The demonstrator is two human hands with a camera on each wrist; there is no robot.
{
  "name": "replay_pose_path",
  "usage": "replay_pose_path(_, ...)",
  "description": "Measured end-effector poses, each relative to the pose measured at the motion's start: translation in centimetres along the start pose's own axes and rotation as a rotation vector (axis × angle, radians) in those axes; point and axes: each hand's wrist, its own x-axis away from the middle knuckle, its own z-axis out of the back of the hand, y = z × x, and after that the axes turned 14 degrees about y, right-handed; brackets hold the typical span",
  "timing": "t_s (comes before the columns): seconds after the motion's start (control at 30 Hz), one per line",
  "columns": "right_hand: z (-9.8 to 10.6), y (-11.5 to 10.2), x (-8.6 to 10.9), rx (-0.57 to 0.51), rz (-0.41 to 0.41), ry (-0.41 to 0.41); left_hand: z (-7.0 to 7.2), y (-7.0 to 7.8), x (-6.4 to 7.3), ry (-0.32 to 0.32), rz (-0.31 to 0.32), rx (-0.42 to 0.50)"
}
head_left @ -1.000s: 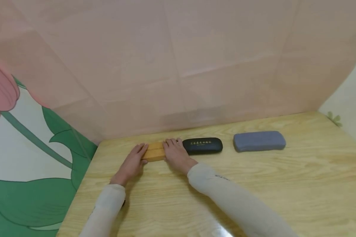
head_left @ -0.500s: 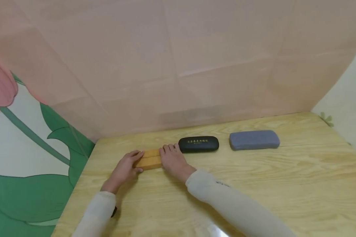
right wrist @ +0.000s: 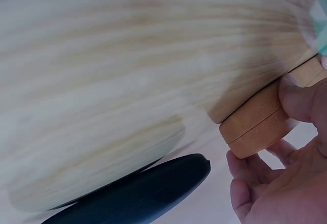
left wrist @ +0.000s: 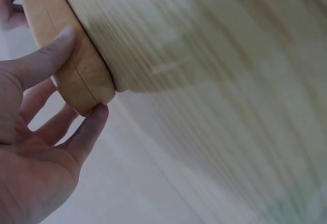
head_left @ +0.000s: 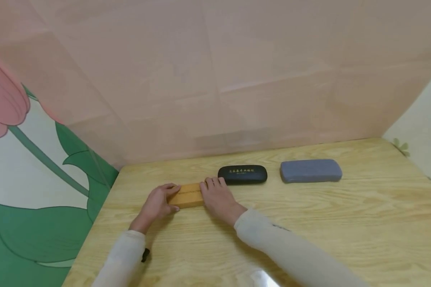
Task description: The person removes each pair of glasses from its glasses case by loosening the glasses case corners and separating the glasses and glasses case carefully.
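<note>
"Nearer than a second ago, that orange case [head_left: 185, 196]?"

"Yes, it has come toward the near side of the table [head_left: 327, 223], and both hands have come with it. The black case [head_left: 242, 174] and the blue-grey case [head_left: 311, 170] keep their places."

"Where does it lie now?"

"On the left part of the tabletop, left of the black case and a little nearer. A thin seam [left wrist: 82, 78] runs along its side."

"And the fingers?"

"The left hand [head_left: 157, 201] grips the left end, thumb on the near side, other fingers round the end and the far side. The right hand [head_left: 218, 199] grips the right end, thumb also near, fingers bent over toward the far side."

"Does that right hand touch the black case?"

"It is just beside it; the right wrist view shows a gap between."

"What lies farther out?"

"The blue-grey case sits to the right, apart from the black one. Pale sleeves [head_left: 283, 243] cover the forearms. A pinkish covering [head_left: 237, 79] rises along the far edge, and at the left are a pink flower [head_left: 7, 95] and green leaves [head_left: 28, 239]."
</note>
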Motion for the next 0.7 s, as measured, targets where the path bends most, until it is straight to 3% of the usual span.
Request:
replay_pose_path(0.3,0.4,1.7,1.9,0.021,0.041,-0.004,-0.6,2.1,0.2,-0.012,0.015,0.029)
replay_pose_path(0.7,1.1,4.7,4.3,-0.104,0.017,0.037,-2.0,4.6,-0.5,-0.023,-0.041,0.048)
